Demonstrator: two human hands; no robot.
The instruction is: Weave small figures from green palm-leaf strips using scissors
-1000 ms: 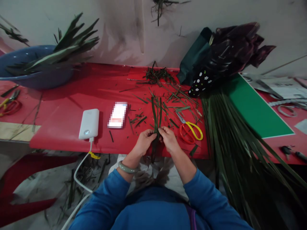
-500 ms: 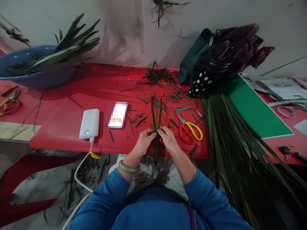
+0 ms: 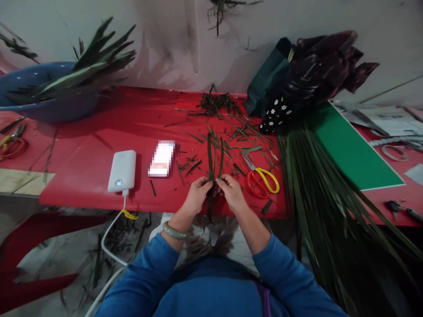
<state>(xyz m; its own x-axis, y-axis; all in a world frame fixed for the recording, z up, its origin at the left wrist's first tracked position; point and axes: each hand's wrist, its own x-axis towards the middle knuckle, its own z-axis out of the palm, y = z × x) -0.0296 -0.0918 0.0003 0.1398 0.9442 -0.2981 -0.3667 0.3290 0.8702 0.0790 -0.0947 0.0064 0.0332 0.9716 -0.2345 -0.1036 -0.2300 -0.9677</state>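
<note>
Both hands pinch long green leaf strips (image 3: 209, 154) over the front edge of the red table. My left hand (image 3: 198, 193) is closed on them from the left, and a bangle circles that wrist. Fingertips of my right hand (image 3: 231, 191) grip the strips from the right, close beside the left thumb. The upper ends stand apart in a narrow V; a darker tail hangs below the hands. Where the strips cross is hidden by my fingers. Right of the hands lie scissors (image 3: 262, 178) with red and yellow handles.
Leaf scraps (image 3: 220, 105) litter the red table (image 3: 139, 121). A white power bank (image 3: 122, 171) with a cable and a phone (image 3: 161, 158) lie left. A blue basin (image 3: 53, 110) holds leaves. Long leaves (image 3: 310, 176) droop over the right edge near a green board (image 3: 357, 154).
My hands have drawn slightly apart at the fingertips. The tail below them has swung a little to the left, and the strips' upper ends have shifted slightly.
</note>
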